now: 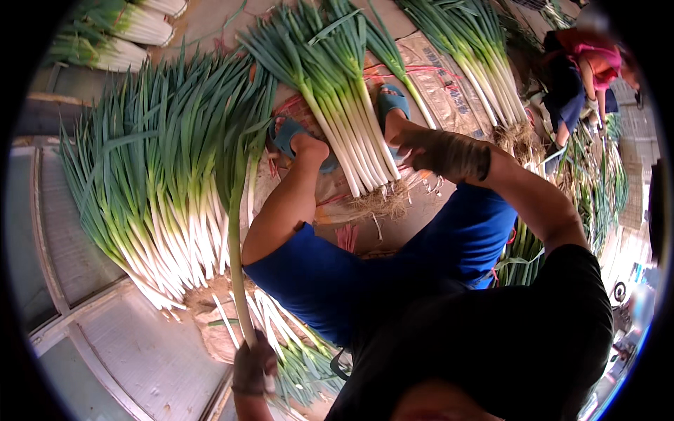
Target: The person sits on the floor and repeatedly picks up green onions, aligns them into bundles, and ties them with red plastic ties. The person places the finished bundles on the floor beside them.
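Note:
In my gloved left hand (pixel 254 366), low at the left, the fingers are closed round the lower end of a single long scallion (pixel 236 274). Its pale stalk rises past my knee, and its green leaves hang over a big heap of scallions (pixel 151 189). My gloved right hand (pixel 449 153) hovers by my right shin with its fingers stretched out, holding nothing visible. Just left of it, a bundle of scallions (pixel 344 130) lies between my sandalled feet, its white stalks and roots toward me. Whether those fingertips touch the bundle is unclear.
Another scallion bundle (pixel 477 63) lies on flattened sacking (pixel 435 74) at far right. Loose scallions (pixel 281 330) lie beside my left thigh. Framed panels (pixel 133 344) border the left side. A co-worker in a pink top (pixel 590 56) bends over at upper right.

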`<state>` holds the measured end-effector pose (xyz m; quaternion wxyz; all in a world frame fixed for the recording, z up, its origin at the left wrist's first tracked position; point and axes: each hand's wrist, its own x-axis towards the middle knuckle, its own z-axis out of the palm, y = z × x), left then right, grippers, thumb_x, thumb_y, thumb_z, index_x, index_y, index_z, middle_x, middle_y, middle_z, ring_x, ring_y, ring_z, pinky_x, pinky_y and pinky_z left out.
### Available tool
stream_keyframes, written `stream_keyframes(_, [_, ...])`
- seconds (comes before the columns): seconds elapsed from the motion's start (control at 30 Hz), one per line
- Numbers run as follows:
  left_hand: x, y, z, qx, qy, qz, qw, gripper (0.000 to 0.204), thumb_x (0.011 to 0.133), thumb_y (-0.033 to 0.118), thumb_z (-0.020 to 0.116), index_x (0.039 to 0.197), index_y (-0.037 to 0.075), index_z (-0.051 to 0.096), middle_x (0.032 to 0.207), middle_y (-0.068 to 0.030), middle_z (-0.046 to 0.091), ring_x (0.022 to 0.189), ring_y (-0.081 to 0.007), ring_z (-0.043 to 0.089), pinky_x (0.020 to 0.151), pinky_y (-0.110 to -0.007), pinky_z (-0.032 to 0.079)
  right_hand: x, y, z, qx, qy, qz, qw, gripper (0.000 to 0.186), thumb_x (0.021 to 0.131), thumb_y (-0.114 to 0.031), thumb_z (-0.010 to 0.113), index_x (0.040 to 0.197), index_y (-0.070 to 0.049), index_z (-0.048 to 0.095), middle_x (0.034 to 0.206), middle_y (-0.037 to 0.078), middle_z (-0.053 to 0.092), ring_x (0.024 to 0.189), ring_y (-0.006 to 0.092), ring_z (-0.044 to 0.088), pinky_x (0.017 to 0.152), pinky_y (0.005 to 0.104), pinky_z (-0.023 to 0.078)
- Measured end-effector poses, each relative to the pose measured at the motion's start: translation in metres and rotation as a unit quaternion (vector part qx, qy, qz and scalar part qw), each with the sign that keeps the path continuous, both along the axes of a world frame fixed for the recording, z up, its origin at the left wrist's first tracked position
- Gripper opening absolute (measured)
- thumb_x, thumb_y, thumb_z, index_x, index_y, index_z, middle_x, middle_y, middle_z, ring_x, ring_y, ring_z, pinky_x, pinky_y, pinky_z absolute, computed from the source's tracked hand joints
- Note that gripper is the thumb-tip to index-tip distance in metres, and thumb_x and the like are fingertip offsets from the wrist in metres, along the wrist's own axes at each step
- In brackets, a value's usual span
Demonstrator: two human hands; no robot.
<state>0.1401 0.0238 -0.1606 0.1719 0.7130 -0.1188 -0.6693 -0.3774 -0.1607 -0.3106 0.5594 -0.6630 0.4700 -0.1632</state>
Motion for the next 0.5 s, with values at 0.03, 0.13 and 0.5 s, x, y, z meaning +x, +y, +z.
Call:
stream_keyframes(0.03, [0.001,0.017,0.020,0.022,0.053,0.061,0.996,0.022,0.090,0.028,0.061,0.092,0.011,0.047,0.057,0.0012,0.039,0.045,-0.0107,0.041,0.038,-0.024,0.034,0.025,-0.001,0.017,-0.015,0.002,0.030,0.999,0.047,0.086,0.000,0.062,0.131,-0.004,0.052,0.097,0.003,0.065,0.095,0.0110,0.062,0.081,0.0265,0.051])
stream_keyframes(0.13, [0.009,0.076,0.028,-0.068,0.103,-0.006,0.992,0.040,0.085,0.041,0.070,0.088,0.010,0.044,0.055,-0.0026,0.044,0.039,-0.0155,0.043,0.035,-0.029,0.038,0.070,0.043,0.070,0.015,-0.042,0.044,0.998,0.038,0.087,-0.009,0.062,0.125,-0.005,0.056,0.098,0.006,0.066,0.092,0.0163,0.064,0.081,0.0299,0.052])
stream_keyframes(0.5, [-0.091,0.049,0.025,-0.267,0.055,-0.059,0.960,0.051,0.086,0.049,0.066,0.094,0.003,0.048,0.055,-0.0045,0.050,0.038,-0.0130,0.044,0.035,-0.024,0.031,0.148,0.041,0.039,-0.042,-0.196,0.134,0.971,0.032,0.093,-0.014,0.061,0.121,-0.001,0.054,0.104,0.008,0.064,0.097,0.0176,0.063,0.086,0.0311,0.050])
